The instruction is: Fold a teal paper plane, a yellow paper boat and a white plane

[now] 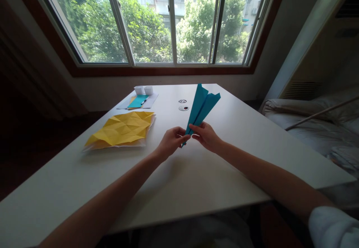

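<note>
Above the white table I hold a blue folded paper plane (199, 104), its wide wings pointing up and away and its narrow tip down toward me. My left hand (171, 142) pinches it near the tip from the left, thumb on top. From the right, my right hand (206, 135) grips the lower part near the centre fold, thumb over the paper. To the left lies a creased yellow sheet of paper (123, 128), resting on white sheets.
At the table's (238, 158) far left stand two small white containers (144, 90). Beside them, blue paper (138, 101) and a pen (144, 101) lie on other sheets. Two round discs (183, 108) sit mid-table. A window is behind; a plastic-covered seat (303, 121) stands right.
</note>
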A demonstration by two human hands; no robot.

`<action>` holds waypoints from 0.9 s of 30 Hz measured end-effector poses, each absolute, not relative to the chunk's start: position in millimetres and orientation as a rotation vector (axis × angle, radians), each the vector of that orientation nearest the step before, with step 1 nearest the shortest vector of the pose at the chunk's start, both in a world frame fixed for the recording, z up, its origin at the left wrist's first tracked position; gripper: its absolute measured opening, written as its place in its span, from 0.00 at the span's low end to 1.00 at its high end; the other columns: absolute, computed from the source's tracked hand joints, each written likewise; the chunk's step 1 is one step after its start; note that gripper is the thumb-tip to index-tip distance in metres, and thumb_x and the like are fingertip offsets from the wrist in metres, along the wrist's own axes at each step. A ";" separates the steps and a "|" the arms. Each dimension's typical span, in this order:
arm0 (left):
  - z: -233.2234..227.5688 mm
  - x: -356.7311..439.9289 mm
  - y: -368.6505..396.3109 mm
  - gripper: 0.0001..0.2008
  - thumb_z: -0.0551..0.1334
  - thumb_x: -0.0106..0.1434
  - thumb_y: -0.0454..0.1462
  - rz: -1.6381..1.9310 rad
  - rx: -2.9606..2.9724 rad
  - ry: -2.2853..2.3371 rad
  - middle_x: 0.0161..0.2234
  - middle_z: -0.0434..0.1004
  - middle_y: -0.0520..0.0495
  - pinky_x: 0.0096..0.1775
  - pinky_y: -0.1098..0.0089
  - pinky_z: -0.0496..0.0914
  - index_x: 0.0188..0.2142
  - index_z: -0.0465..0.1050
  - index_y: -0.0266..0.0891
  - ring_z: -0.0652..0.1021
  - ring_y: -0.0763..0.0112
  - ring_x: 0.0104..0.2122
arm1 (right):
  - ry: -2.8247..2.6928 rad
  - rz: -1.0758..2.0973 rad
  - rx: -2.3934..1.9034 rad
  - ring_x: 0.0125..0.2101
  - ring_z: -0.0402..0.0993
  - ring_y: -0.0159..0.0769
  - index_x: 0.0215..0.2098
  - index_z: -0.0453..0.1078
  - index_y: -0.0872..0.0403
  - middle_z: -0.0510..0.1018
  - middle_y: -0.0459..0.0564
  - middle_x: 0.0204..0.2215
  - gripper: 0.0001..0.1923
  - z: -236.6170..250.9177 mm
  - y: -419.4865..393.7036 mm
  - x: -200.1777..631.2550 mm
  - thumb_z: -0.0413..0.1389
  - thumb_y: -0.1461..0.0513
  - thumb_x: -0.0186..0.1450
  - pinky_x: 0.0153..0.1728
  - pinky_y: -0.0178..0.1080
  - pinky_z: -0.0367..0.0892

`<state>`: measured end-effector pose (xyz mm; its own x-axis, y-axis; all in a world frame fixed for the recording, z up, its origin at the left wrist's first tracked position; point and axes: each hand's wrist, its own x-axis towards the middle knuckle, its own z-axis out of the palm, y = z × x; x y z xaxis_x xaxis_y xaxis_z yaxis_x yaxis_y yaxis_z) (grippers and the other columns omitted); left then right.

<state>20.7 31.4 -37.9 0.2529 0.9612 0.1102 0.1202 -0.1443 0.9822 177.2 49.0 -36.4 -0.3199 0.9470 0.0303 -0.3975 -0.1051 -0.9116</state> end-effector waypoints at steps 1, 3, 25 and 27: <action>-37.1 20.7 30.9 0.16 0.68 0.49 0.44 1.032 1.454 1.026 0.24 0.70 0.51 0.23 0.75 0.63 0.29 0.68 0.34 0.71 0.76 0.23 | -1.090 1.624 -0.757 0.31 0.72 0.33 0.31 0.70 0.55 0.76 0.47 0.31 0.13 -34.7 48.4 178.1 0.64 0.59 0.50 0.33 0.37 0.67; -35.7 19.8 30.7 0.15 0.68 0.49 0.43 1.010 1.306 0.972 0.24 0.70 0.52 0.25 0.76 0.63 0.29 0.69 0.34 0.70 0.77 0.24 | -1.095 1.610 -0.768 0.32 0.72 0.35 0.31 0.70 0.56 0.76 0.49 0.33 0.13 -31.4 48.0 180.1 0.65 0.60 0.49 0.35 0.38 0.67; -51.2 38.5 37.5 0.12 0.66 0.52 0.41 1.213 1.661 1.020 0.29 0.76 0.48 0.28 0.70 0.69 0.32 0.68 0.37 0.75 0.69 0.28 | -1.144 1.370 -1.013 0.32 0.73 0.34 0.45 0.51 0.46 0.71 0.45 0.37 0.30 -46.7 52.1 192.3 0.62 0.54 0.50 0.28 0.37 0.69; -50.8 38.6 36.9 0.13 0.65 0.52 0.42 1.199 1.638 0.977 0.29 0.76 0.48 0.27 0.70 0.69 0.33 0.67 0.37 0.74 0.70 0.27 | -1.173 1.314 -1.011 0.32 0.73 0.34 0.45 0.53 0.47 0.71 0.45 0.36 0.30 -46.4 53.7 193.1 0.63 0.55 0.49 0.28 0.37 0.69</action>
